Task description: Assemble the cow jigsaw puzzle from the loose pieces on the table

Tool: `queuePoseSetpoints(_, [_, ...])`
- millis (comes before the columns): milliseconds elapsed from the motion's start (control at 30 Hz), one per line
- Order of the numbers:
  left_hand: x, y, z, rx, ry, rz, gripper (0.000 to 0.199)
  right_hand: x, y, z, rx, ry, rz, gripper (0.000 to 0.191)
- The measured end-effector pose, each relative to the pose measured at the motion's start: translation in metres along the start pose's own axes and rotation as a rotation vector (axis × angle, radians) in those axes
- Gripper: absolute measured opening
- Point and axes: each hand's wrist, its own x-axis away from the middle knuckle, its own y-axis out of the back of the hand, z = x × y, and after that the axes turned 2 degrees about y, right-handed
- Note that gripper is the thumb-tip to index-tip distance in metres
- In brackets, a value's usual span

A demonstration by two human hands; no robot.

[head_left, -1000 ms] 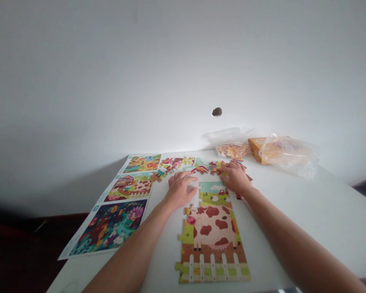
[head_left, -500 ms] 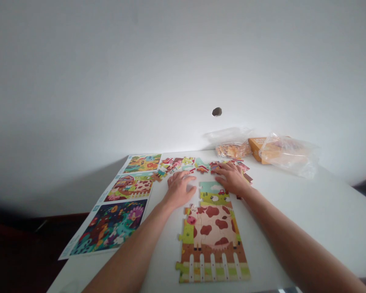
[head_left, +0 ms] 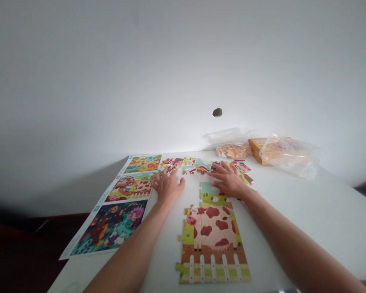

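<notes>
My left hand (head_left: 167, 186) is spread over the table beside the picture sheet, its fingertips at the left end of the loose puzzle pieces (head_left: 189, 161). Fingers apart, my right hand (head_left: 229, 179) rests at the right part of these pieces, above the top edge of the joined puzzle (head_left: 215, 232). That puzzle shows a spotted cow, a white fence and sheep, and lies flat between my forearms. Neither hand visibly grips a piece; some pieces are partly hidden under the fingers.
A sheet with three printed pictures (head_left: 128, 188) lies on the left of the white table (head_left: 305, 228). At the back right are a clear bag of pieces (head_left: 233, 150) and an orange box (head_left: 258, 150) partly under clear plastic (head_left: 301, 160). A wall with a hole stands behind.
My left hand has moved left toward the picture sheet and its fingers have spread. My right hand has shifted slightly left, with its fingers farther apart.
</notes>
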Motion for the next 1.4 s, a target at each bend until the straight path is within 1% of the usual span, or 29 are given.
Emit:
queuePoseSetpoints(67, [-0.001,-0.001,0.002,-0.053,0.061,0.04,0.05,0.0,-0.001,0.001,-0.017,-0.005,0.026,0.042])
queuePoseSetpoints(133, [-0.001,-0.004,0.003,-0.077,0.063,0.086,0.053,-0.001,-0.002,0.0,-0.009,-0.034,0.0,0.038])
queuePoseSetpoints(200, [-0.001,-0.006,0.002,-0.085,0.04,0.104,0.054,-0.002,-0.004,-0.002,0.011,-0.061,-0.049,0.033])
queuePoseSetpoints(333, [-0.001,-0.005,0.001,-0.03,-0.065,0.076,0.049,-0.002,-0.007,-0.007,0.042,-0.086,-0.105,0.028])
queuePoseSetpoints(400, [-0.002,-0.002,0.001,0.003,-0.085,0.036,0.045,-0.002,-0.009,-0.009,0.048,-0.089,-0.112,0.027])
queuePoseSetpoints(500, [-0.003,0.003,0.002,-0.029,0.016,-0.014,0.046,-0.003,-0.01,-0.01,0.045,-0.09,-0.114,0.027])
queuePoseSetpoints(567, [-0.003,0.005,0.002,-0.061,0.078,0.004,0.048,-0.002,-0.01,-0.01,0.041,-0.09,-0.114,0.028])
queuePoseSetpoints(633, [-0.003,0.006,0.001,-0.069,0.094,0.028,0.047,-0.002,-0.01,-0.01,0.035,-0.091,-0.115,0.028])
queuePoseSetpoints(733, [-0.001,0.006,-0.001,-0.06,0.085,0.029,0.046,-0.002,-0.009,-0.009,0.026,-0.093,-0.113,0.027])
queuePoseSetpoints(900, [0.001,0.006,-0.003,-0.012,0.02,0.054,0.053,-0.001,-0.008,-0.009,0.023,-0.083,-0.122,0.027])
queuePoseSetpoints(1133, [0.001,0.003,0.0,0.035,-0.058,0.054,0.036,-0.002,-0.011,-0.011,0.02,-0.082,-0.135,0.026])
queuePoseSetpoints(1200, [0.001,0.001,0.001,0.08,-0.103,0.038,0.037,-0.002,-0.011,-0.012,0.02,-0.077,-0.146,0.025])
queuePoseSetpoints(1300, [0.001,0.0,0.0,0.168,-0.215,0.045,0.045,-0.002,-0.008,-0.01,0.013,-0.051,-0.175,0.023])
queuePoseSetpoints(1400, [0.003,0.0,-0.003,0.2,-0.282,0.103,0.036,0.0,-0.002,-0.002,-0.021,0.02,-0.19,0.025])
